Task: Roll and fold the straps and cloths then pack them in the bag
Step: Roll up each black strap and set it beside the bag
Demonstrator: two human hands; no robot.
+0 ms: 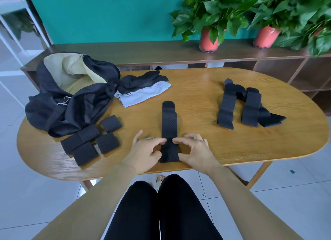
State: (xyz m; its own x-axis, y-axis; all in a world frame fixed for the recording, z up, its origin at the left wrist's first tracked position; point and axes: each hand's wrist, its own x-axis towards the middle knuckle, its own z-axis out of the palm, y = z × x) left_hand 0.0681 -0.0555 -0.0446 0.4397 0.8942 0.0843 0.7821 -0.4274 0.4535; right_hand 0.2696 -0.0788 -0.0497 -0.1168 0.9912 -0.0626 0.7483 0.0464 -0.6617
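The fingers point(162, 141) of the left hand point(146, 150) are curled, with the tips on the left edge of a black perforated strap point(169, 125) and the thumb lower down against the same edge, pinching it. The right hand point(196, 153) mirrors this: its fingers point(179, 141) are bent onto the strap's right edge and the thumb presses in near the strap's near end. The two sets of fingertips almost meet over the middle of the strap.

The strap lies flat and lengthwise on the wooden worktop point(197, 114), its near end at the front edge between the hands and its rounded tab end pointing away. To the left, a cluster of rolled straps point(89, 143) sits close together (their exact number is hard to tell), just in front of the open black bag point(71, 103), which shows a tan lining. Beside the bag's right side lie a dark cloth point(143, 79) and a pale grey cloth point(143, 94), touching each other. Well apart on the right, two long straps point(226, 105) lie unrolled, side by side over more dark fabric. Behind the worktop, two red pots point(208, 41) of leafy plants stand on a low shelf point(125, 51).
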